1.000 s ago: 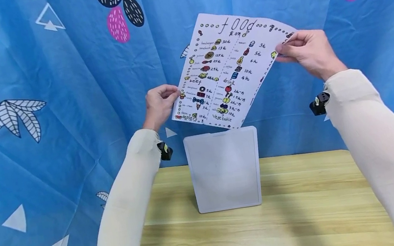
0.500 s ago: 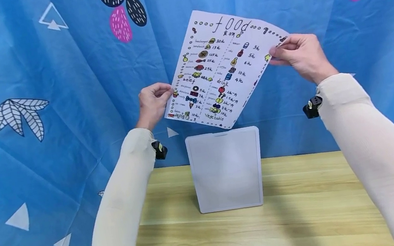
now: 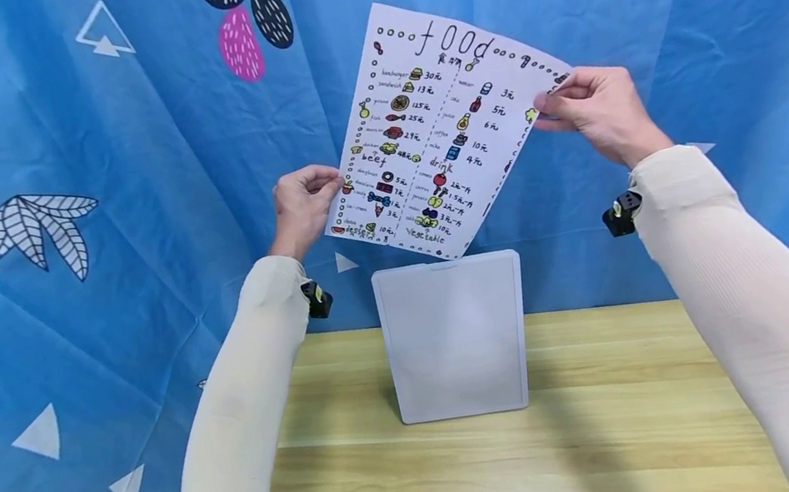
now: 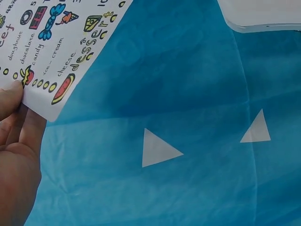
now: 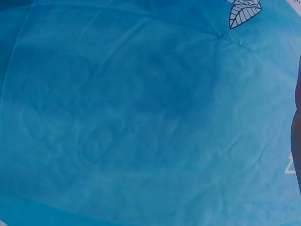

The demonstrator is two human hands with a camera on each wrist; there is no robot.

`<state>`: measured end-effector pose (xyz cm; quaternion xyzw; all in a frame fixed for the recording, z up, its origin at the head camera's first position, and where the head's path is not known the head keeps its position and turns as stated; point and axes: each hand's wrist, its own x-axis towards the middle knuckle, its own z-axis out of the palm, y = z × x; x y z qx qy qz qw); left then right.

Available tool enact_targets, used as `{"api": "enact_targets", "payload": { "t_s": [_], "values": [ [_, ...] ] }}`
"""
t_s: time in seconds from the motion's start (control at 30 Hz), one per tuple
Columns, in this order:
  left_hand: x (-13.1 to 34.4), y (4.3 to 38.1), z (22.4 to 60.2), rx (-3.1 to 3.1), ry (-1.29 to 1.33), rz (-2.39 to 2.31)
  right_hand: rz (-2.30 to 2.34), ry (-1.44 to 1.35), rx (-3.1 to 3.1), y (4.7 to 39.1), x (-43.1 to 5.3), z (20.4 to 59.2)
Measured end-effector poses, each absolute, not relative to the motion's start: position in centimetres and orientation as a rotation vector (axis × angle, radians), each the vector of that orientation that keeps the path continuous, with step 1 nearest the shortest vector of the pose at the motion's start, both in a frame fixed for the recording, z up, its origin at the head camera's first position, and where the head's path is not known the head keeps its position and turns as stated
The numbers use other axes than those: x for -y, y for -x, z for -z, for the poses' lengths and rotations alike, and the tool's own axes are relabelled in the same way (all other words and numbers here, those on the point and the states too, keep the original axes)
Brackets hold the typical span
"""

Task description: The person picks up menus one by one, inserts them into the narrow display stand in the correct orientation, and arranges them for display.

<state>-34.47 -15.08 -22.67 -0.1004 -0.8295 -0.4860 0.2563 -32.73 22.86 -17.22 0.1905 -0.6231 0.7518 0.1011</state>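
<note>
Paper sheet is up in the air, center of the head view and a bit toward 12 o'clock, hand-drawn "food" menu facing the camera, tilted so its top points to about 1 o'clock. Both hands on it. Left hand, at the sheet's 8 o'clock, pinches the lower side edge; left wrist view gives thumb on the drawn face, fingers behind, gap nearly closed on the paper. Right hand, at the sheet's 3 o'clock, pinches the other edge just under the 2 o'clock corner, thumb and fingers closed to paper thickness. Right wrist view doesn't show the grip, only a dark shape at its 3 o'clock border, can't tell what.

White board with rounded corners at the sheet's 6 o'clock, standing on the wooden table; lean unclear. Sheet's lowest corner meets the board's top edge in view, contact can't be told. Blue curtain behind, printed with leaves, triangles, drop shapes. Pale sleeves on both arms, reaching in from 7 and 4 o'clock; small black device at each wrist.
</note>
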Motion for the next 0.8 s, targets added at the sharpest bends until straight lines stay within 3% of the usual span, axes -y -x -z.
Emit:
{"api": "enact_targets", "payload": {
  "t_s": [0.8],
  "values": [
    [15.1,34.4,22.9,2.281,0.207,1.379,-2.191,-0.494,1.868,33.1,-21.7,17.9]
  ]
}}
